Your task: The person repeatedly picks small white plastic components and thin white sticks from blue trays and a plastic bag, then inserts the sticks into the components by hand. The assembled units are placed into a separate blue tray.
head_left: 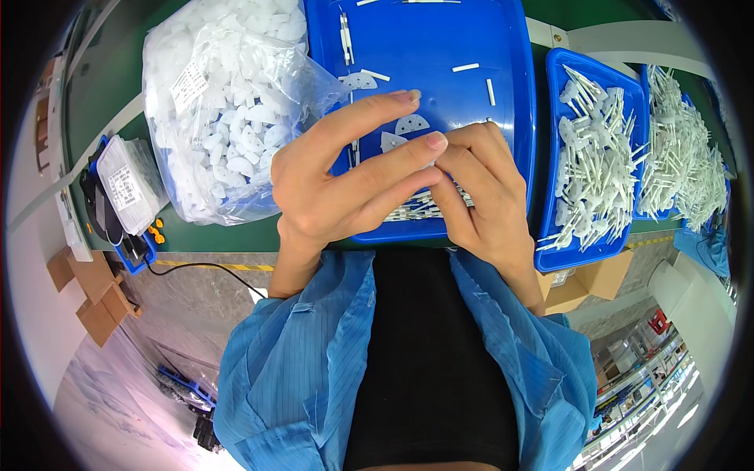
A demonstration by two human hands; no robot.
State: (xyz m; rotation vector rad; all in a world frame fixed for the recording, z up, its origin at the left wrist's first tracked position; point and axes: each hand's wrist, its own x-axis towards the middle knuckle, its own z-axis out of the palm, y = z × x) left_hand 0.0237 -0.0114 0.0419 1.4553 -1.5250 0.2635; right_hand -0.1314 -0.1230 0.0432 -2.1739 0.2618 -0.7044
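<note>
Over the blue tray (503,71) my two hands meet at the fingertips. My left hand (338,161) pinches with its index finger and thumb, while another finger stretches out above them. My right hand (487,180) is closed, thumb and index finger pressed against the left fingertips. A small whitish bit shows between the fingertips, but its kind is hidden. Just beyond the left fingers are a white half-round plate with holes (411,124) and a second white plate (391,141), partly covered by a finger; whether that one is held or lying I cannot tell. Thin white sticks (424,206) lie beneath my hands.
A large clear bag of white plates (236,118) stands at the left, beside a white labelled box (126,184). To the right, a blue tray (554,157) holds white plates joined with sticks (594,157), with more piled beyond (683,149). A cardboard box (589,282) sits below the table.
</note>
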